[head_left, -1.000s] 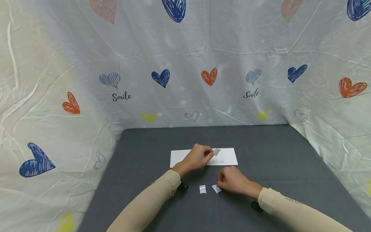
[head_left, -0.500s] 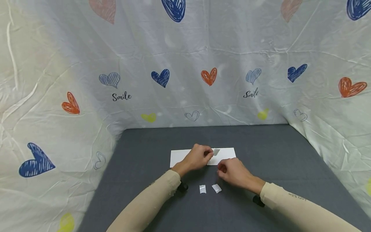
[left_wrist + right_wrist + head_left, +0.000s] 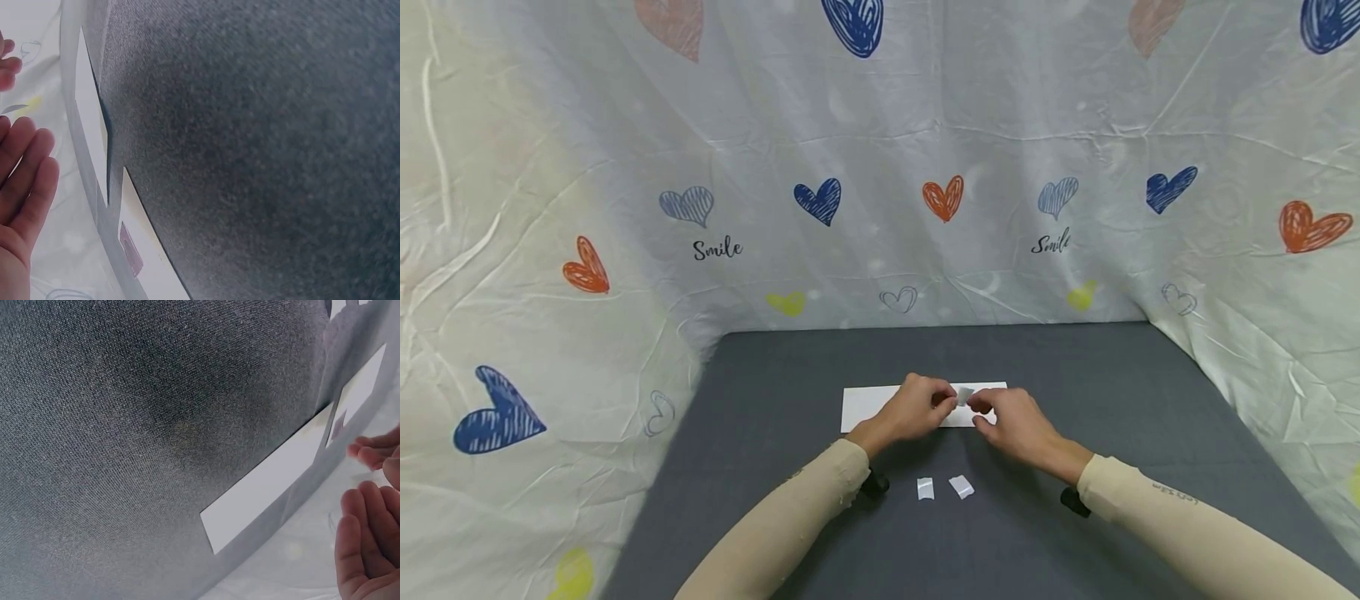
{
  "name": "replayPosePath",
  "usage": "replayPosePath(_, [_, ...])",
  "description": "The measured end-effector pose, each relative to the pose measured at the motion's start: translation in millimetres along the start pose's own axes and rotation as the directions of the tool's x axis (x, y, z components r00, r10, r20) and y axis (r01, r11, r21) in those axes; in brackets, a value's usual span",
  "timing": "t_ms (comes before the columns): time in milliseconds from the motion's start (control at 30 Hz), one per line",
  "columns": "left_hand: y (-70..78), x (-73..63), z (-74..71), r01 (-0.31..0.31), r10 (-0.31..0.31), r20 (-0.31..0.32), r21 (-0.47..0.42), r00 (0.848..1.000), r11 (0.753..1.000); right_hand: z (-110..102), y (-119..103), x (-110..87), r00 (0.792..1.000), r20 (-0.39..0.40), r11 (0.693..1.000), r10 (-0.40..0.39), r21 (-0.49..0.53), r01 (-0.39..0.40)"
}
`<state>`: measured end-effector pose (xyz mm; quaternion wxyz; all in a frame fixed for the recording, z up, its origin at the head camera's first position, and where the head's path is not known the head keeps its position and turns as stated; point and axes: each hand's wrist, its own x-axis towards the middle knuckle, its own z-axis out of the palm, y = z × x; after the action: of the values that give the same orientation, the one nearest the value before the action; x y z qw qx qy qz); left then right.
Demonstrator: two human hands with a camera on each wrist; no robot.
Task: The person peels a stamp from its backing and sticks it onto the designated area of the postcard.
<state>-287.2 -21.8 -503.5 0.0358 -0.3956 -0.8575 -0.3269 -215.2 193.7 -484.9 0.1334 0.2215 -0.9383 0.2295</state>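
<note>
In the head view, my left hand [image 3: 917,406] pinches a small greyish-white piece of tape [image 3: 964,396] above two white paper strips. Opposite it, my right hand [image 3: 1011,419] has its index fingertip right at the tape's right edge, with the thumb apart below. The left paper strip [image 3: 862,407] lies partly under the left hand and forearm; the right paper strip [image 3: 958,421] is mostly covered by both hands. In the left wrist view, a reddish-purple patch [image 3: 132,250] shows on the nearer strip. The wrist views do not show the pinched tape.
Two small shiny white tape pieces lie nearer the body, one square-on [image 3: 925,488] and one slanted [image 3: 961,487]. Everything rests on a dark grey tabletop [image 3: 790,367]. Behind and to the sides hangs a pale curtain [image 3: 857,250] printed with hearts.
My right hand has risen from the slanted tape piece on the table to the tape in my left hand, its fingers spreading apart. The left hand stays almost still.
</note>
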Motion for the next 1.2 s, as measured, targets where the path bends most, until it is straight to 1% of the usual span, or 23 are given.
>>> replayPosePath(200, [2.7, -0.7, 1.8, -0.016, 0.016, 0.022, 0.001, 1.0, 1.0, 2, 3, 1.7, 1.0, -0.009, 1.0, -0.015, 0.02, 0.016])
replayPosePath(500, [3.8, -2.6, 4.3, -0.02, 0.021, 0.07, -0.015, 0.997, 1.0, 2, 7, 2.6, 1.0, 0.025, 0.996, -0.014, 0.085, 0.012])
replayPosePath(700, [4.5, -1.9, 3.3, -0.03, 0.033, 0.094, -0.029, 0.995, 0.999, 2, 8, 3.0, 0.999, 0.033, 0.993, 0.002, 0.121, -0.006])
replayPosePath(867, [4.5, -1.7, 3.7, -0.047, 0.051, 0.111, -0.037, 0.992, 0.998, 5, 10, 3.5, 1.0, 0.012, 0.989, 0.029, 0.142, -0.03])
replayPosePath(967, [4.6, -1.4, 3.7, -0.069, 0.074, 0.111, -0.04, 0.991, 0.997, 6, 11, 3.7, 0.999, -0.003, 0.99, 0.04, 0.137, -0.039])
replayPosePath(1067, [5.1, -1.3, 3.4, -0.076, 0.079, 0.095, -0.037, 0.992, 0.996, 6, 11, 3.5, 0.999, -0.012, 0.991, 0.048, 0.128, -0.046])
replayPosePath(1200, [5.3, -0.6, 3.1, -0.045, 0.047, 0.043, -0.036, 0.998, 0.998, 3, 12, 3.7, 0.998, -0.008, 0.988, 0.064, 0.139, -0.062])
